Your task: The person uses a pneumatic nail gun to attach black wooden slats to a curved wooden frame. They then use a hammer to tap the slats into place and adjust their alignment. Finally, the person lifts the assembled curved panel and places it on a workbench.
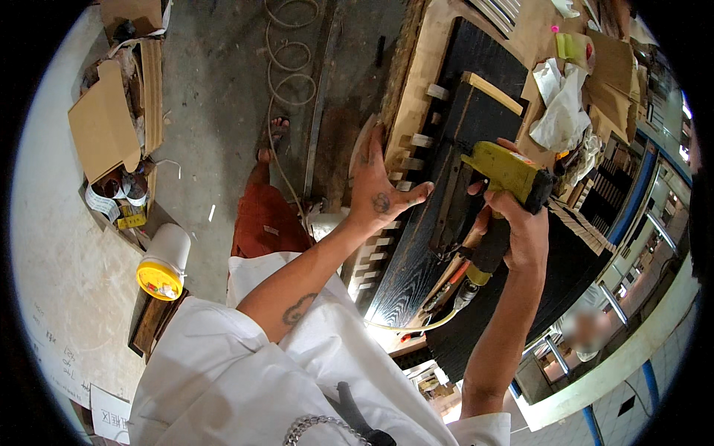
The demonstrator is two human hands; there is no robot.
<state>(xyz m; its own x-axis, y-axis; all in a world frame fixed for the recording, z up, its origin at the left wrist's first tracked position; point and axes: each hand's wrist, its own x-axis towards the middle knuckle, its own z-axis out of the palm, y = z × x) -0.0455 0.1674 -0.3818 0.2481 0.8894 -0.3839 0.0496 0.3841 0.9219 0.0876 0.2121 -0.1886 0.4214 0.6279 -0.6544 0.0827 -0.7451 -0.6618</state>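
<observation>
My right hand (pixel 522 227) is wrapped round the grip of a yellow-green and black air stapler (pixel 500 169), which is held over a black wood-grained panel (pixel 405 271). An air hose (pixel 420 325) joins the tool at the bottom of its handle. To the left, my left hand (pixel 375 195) has its fingers stretched out and its thumb spread toward the panel. It is beside a wooden edge lined with several small pale blocks (pixel 422 140); whether it touches the wood I cannot tell. A light wooden strip (pixel 492 93) lies across the panel's far part.
Coiled hose (pixel 290 56) lies on the floor at the far left of the bench. A cardboard box of scraps (pixel 104 119) and a white bucket with a yellow lid (pixel 163 256) stand left. Crumpled white wrapping (pixel 559 104) lies at the right. A person (pixel 587 334) is in the right background.
</observation>
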